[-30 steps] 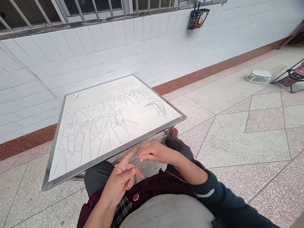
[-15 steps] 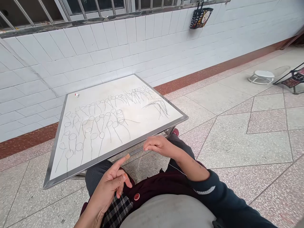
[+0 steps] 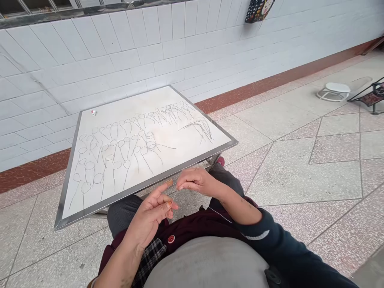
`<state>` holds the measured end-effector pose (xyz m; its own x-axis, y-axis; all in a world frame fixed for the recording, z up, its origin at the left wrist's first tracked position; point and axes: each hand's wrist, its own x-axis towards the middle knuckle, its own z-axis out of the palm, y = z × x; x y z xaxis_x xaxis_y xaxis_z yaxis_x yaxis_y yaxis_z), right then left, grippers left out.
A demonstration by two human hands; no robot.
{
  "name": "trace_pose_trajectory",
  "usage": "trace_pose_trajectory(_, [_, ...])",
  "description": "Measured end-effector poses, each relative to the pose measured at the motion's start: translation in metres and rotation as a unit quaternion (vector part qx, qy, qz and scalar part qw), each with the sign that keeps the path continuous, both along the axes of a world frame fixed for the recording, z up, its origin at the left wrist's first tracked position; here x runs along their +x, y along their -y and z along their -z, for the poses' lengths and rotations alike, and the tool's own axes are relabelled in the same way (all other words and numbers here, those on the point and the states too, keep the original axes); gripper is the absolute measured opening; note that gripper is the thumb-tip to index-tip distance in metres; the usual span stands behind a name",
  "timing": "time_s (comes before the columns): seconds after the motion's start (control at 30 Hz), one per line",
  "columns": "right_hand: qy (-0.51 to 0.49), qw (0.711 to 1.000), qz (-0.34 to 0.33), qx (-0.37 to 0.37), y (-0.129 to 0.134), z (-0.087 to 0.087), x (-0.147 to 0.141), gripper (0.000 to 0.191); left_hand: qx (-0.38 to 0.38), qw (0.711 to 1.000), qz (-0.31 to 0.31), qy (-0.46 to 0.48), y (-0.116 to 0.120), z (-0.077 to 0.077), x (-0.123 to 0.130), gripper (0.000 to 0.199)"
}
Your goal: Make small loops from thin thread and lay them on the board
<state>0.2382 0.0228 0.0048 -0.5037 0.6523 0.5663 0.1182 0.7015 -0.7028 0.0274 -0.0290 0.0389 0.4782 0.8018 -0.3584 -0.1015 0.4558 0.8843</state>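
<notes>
My right hand (image 3: 195,182) is closed in a pinch on one end of a thin wire-like strand (image 3: 174,197), in front of the table's near edge. The strand hangs down to my left hand (image 3: 156,208), whose thumb and lower fingers close on it. The left index finger stretches forward, with a tan wrap on its tip. On the white tabletop (image 3: 126,100) lie several thin dark strands with looped ends (image 3: 117,165), set out in rows. A bunch of bent strands without visible loops (image 3: 201,129) rests at the table's right.
A small white and red object (image 3: 94,113) sits at the table's far left corner. A pale strand (image 3: 220,215) lies across my lap. A white stool (image 3: 337,89) and a folding chair (image 3: 370,96) stand at right. Behind the table is a tiled wall (image 3: 120,60), with a patterned bag (image 3: 258,10) hanging there.
My left hand has moved up and right to the strand, and its thumb and fingers have closed on it. My right hand keeps its pinch. The view has tilted down slightly.
</notes>
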Motion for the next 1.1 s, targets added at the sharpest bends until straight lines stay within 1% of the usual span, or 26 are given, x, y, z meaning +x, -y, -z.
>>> trace_pose_trajectory(0.13, [0.014,1.0,-0.019,-0.003,0.001,-0.003,0.0,0.017,0.003,1.0,0.001,-0.007,0.002,0.004,-0.002,0.054])
trace_pose_trajectory(0.3, [0.04,0.998,-0.04,-0.005,0.003,-0.007,-0.001,0.014,0.012,0.999,-0.001,-0.047,0.0,0.002,-0.005,0.057])
trace_pose_trajectory(0.47, [0.04,0.998,-0.038,-0.011,0.002,0.0,-0.005,0.015,0.043,0.995,0.028,-0.081,-0.002,-0.001,-0.008,0.058])
trace_pose_trajectory(0.57, [0.034,0.999,-0.03,-0.026,0.001,0.002,-0.008,0.014,0.077,0.994,0.02,-0.074,-0.002,0.001,-0.005,0.053])
trace_pose_trajectory(0.63, [0.034,0.997,-0.027,-0.061,0.003,0.002,-0.009,0.014,0.095,0.993,-0.002,-0.07,-0.003,0.003,-0.004,0.05])
trace_pose_trajectory(0.7, [0.028,0.99,-0.033,-0.133,0.007,0.001,-0.009,0.018,0.104,0.991,-0.025,-0.079,-0.004,0.002,-0.004,0.049])
trace_pose_trajectory(0.77, [-0.002,0.974,-0.053,-0.219,0.011,0.001,-0.01,0.025,0.11,0.989,-0.041,-0.092,-0.005,0.001,-0.007,0.048])
trace_pose_trajectory(0.83, [-0.052,0.956,-0.059,-0.283,0.014,0.002,-0.014,0.025,0.117,0.987,-0.048,-0.098,-0.007,-0.001,-0.011,0.048])
trace_pose_trajectory(0.87, [-0.074,0.949,-0.051,-0.303,0.016,0.003,-0.017,0.023,0.123,0.986,-0.052,-0.101,-0.007,-0.002,-0.012,0.048])
trace_pose_trajectory(0.93, [-0.091,0.944,-0.016,-0.316,0.018,0.005,-0.023,0.016,0.141,0.982,-0.058,-0.111,-0.008,-0.003,-0.014,0.048])
trace_pose_trajectory(1.03, [-0.065,0.955,0.046,-0.286,0.022,0.005,-0.032,0.01,0.169,0.975,-0.061,-0.129,-0.009,0.0,-0.011,0.049])
trace_pose_trajectory(1.1, [-0.043,0.963,0.068,-0.258,0.025,0.004,-0.036,0.008,0.179,0.973,-0.059,-0.134,-0.009,0.002,-0.008,0.049])
